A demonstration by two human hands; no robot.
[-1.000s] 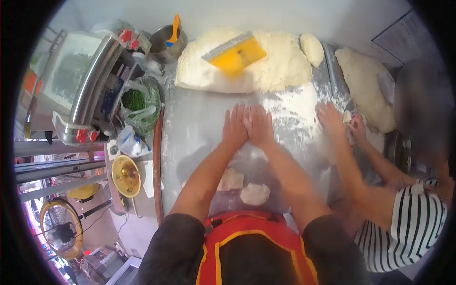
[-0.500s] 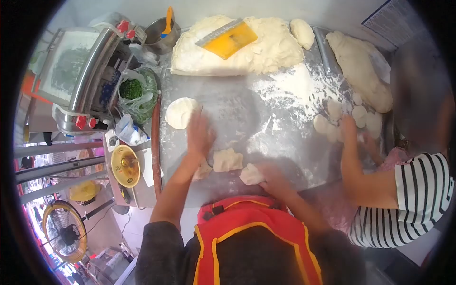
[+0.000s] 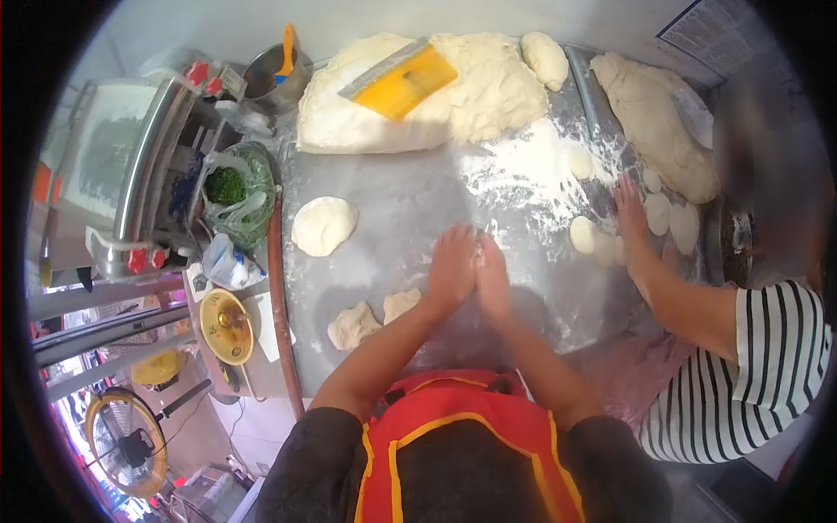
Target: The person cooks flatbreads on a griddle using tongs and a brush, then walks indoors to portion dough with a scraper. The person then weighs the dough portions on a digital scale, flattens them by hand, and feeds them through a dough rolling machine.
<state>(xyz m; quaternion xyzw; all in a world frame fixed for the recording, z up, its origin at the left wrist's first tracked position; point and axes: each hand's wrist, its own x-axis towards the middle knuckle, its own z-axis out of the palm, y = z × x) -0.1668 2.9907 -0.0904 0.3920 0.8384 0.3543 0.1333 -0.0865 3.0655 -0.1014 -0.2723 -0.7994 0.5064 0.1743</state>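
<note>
My left hand [image 3: 452,264] and my right hand [image 3: 493,272] are side by side over the middle of the steel worktop, thumbs almost touching. Their fingers curl around a piece of dough [image 3: 477,254], of which only a pale sliver shows between them. A smooth round of dough [image 3: 324,226] lies to the left of my hands. Nearer to me, by my left forearm, rest two rough dough lumps, one [image 3: 353,327] at the left and another [image 3: 402,305] partly behind the forearm.
At the back lies a large dough mass [image 3: 375,131] with a yellow scraper [image 3: 405,80] on it. A rolling pin [image 3: 275,288] lines the left edge, beside a bag of greens [image 3: 237,196]. On the right, a co-worker's hand [image 3: 629,205] is near several small dough discs [image 3: 658,213].
My left hand has left the round of dough and moved right. My right hand has moved up to meet it, and the rightmost small lump is gone from its place.
</note>
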